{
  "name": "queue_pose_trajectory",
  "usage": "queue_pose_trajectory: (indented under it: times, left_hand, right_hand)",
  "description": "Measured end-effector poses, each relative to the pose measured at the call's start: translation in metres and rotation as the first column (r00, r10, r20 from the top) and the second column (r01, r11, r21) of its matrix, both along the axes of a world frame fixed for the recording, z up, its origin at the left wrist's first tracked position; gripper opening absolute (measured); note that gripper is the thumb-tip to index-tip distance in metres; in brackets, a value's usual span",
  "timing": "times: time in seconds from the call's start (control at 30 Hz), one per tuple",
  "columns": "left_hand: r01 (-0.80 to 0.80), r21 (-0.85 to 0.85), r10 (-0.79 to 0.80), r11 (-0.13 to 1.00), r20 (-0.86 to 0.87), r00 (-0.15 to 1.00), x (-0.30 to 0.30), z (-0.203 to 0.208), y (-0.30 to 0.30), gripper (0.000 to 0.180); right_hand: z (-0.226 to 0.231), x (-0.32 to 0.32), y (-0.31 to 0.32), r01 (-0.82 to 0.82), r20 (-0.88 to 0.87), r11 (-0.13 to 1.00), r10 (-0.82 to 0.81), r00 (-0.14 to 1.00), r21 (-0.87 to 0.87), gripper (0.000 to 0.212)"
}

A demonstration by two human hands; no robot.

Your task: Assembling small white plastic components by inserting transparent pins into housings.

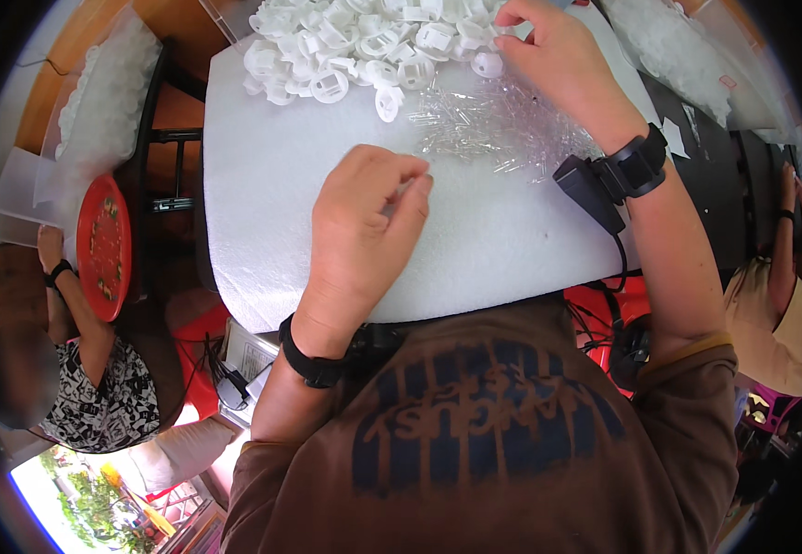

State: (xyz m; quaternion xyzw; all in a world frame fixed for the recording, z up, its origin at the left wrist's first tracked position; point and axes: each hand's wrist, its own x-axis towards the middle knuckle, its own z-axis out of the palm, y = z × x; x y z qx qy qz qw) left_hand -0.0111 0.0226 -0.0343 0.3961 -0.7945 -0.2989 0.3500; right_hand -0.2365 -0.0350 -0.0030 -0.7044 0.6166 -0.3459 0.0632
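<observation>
My left hand hovers over the white foam-covered table top, its thumb and forefinger pressed together. Whatever they may hold is too small to make out. At the far right of a heap of white round plastic parts, my right hand reaches in with thumb and forefinger apart. One loose white round part lies just below its thumb. Many thin clear plastic pins are scattered between the heap and my right wrist. Another white part sticks out at the heap's near edge.
Clear bags of white parts stand at the far left and far right. A red round tray is at the left, beside a co-worker's hand. Another person sits at the right. A cable hangs from my right wrist device.
</observation>
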Motion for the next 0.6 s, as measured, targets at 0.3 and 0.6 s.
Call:
queue_pose_trajectory:
  times: [0.3, 0.6]
  left_hand:
    - [0.019, -0.092, -0.018, 0.996, 0.014, 1.0, -0.022, -0.001, 0.006, 0.013]
    - [0.097, -0.286, -0.007, 0.953, 0.3, 0.954, -0.056, 0.0, -0.001, 0.005]
  right_hand:
    - [-0.006, -0.013, 0.003, -0.054, -0.098, 0.998, 0.057, 0.994, 0.037, 0.014]
    - [-0.021, -0.029, -0.001, -0.131, -0.297, 0.991, 0.122, 0.947, -0.013, 0.011]
